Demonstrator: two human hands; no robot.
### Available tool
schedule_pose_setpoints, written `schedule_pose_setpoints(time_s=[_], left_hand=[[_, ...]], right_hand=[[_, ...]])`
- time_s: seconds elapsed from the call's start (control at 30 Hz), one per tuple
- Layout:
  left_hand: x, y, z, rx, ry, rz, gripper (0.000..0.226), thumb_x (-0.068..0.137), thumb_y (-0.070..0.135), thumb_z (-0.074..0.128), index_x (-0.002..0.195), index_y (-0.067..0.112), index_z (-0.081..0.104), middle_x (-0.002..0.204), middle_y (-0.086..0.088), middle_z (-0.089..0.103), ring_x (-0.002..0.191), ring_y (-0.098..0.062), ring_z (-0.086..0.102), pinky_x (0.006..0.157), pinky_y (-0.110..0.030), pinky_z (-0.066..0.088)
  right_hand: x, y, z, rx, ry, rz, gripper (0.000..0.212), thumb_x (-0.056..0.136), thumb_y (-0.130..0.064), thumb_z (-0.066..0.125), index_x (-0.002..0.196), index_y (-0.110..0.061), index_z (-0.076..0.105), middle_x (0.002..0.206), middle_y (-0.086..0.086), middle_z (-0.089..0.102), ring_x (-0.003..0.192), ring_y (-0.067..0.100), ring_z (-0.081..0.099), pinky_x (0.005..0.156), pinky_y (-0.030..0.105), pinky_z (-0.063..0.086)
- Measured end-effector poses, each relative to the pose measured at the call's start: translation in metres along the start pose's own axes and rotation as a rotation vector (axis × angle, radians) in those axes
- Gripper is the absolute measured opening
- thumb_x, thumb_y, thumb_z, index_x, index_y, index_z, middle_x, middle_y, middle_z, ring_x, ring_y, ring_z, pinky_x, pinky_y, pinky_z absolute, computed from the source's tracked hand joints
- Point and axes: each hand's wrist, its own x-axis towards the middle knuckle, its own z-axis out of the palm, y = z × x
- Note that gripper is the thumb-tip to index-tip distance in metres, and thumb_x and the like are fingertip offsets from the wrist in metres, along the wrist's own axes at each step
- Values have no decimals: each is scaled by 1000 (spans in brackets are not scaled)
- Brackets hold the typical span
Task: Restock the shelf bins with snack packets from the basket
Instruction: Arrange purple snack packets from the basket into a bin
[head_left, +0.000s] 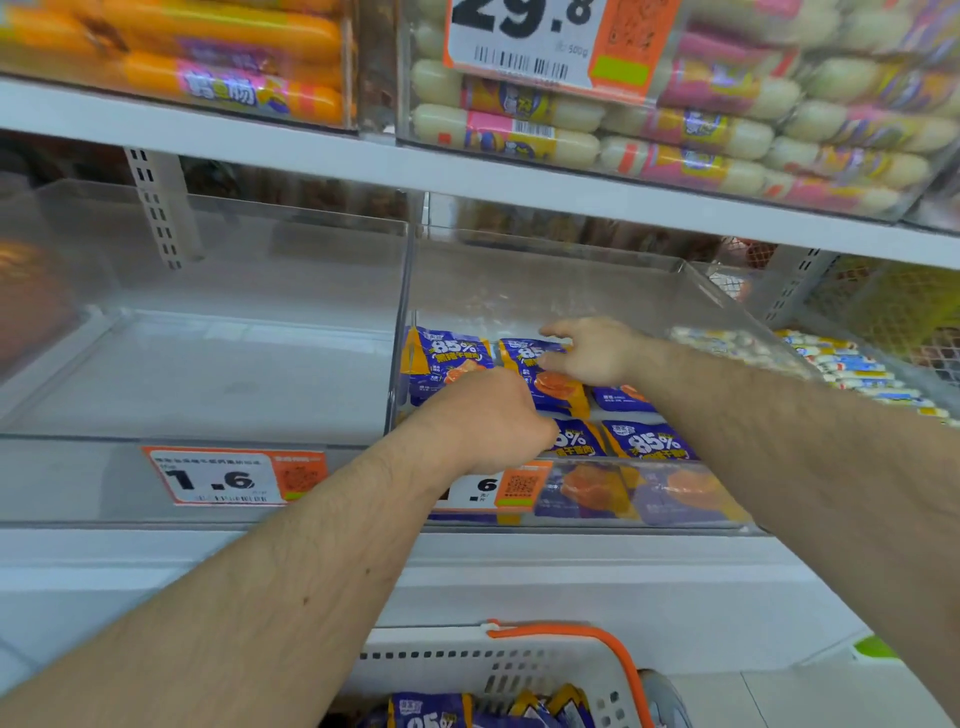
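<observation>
Both my hands reach into the clear middle bin (691, 275) on the lower shelf. Several blue-and-orange snack packets (447, 358) lie in it, some at the front (649, 441). My right hand (592, 351) pinches the top of one standing packet (550, 387) at the back. My left hand (485, 415) is curled, knuckles up, over the packets in the middle; what its fingers hold is hidden. The white basket (498, 660) with an orange handle stands below, holding more of the same packets (431, 712).
The clear bin (208, 364) to the left has nothing in it and carries a 1.6 price tag (218, 478). A bin of small white-and-blue sticks (841, 364) sits to the right. The upper shelf (467, 171) holds orange and white sausages.
</observation>
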Motion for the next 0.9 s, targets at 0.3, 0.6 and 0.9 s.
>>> schedule_pose_setpoints(time_s=[0.3,0.6,0.9], left_hand=[[-93,17,-13,-19,367,334,15,80,15,59,92,22,63,81,8,65,77,-10,60,72,-27,48],[-180,-87,30,221,-214,42,17,88,26,58,103,34,60,104,13,65,96,-12,60,80,-26,47],[-180,-105,40,266,-414,70,26,95,28,52,120,26,58,122,4,60,96,-12,49,81,-26,40]], right_hand=[[-145,-76,-13,223,825,-179,15,76,-23,55,67,-13,63,66,3,61,71,29,59,61,33,42],[-225,-125,152,324,222,-296,16,77,-26,49,63,-19,50,64,-3,51,62,24,51,57,35,47],[-246,-140,290,-68,-605,50,52,81,-38,62,128,-20,48,120,12,54,104,32,56,82,45,52]])
